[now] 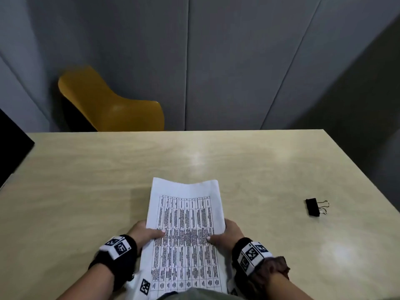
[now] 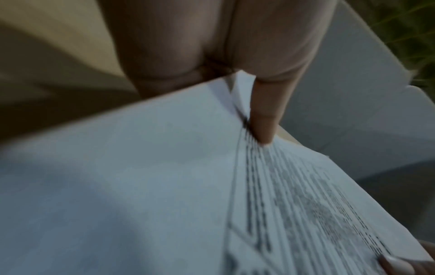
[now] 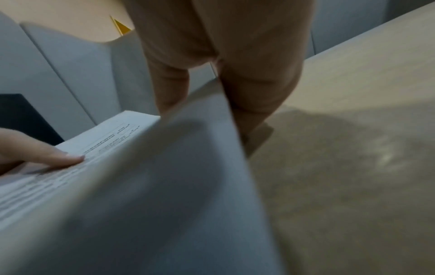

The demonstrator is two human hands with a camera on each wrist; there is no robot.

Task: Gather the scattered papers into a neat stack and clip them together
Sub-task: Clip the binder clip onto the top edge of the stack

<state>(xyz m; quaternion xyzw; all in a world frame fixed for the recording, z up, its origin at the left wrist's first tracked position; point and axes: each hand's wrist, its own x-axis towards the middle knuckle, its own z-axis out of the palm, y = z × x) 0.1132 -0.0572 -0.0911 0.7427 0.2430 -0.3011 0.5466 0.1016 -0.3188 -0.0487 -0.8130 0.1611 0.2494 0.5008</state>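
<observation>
Your left hand [image 1: 144, 231] grips the paper stack [image 1: 186, 232] at its left edge, thumb on top; your right hand [image 1: 227, 231] grips the right edge likewise. Only the head view shows the binder clip [image 1: 313, 207], lying well apart on the surface [image 1: 86, 180] to the right. Both wrist views are blurred; the stack's near end is cut off.

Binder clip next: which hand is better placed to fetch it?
Right, probably. The binder clip lies on the table to the right of the papers, nearer the right hand than the left hand.
</observation>
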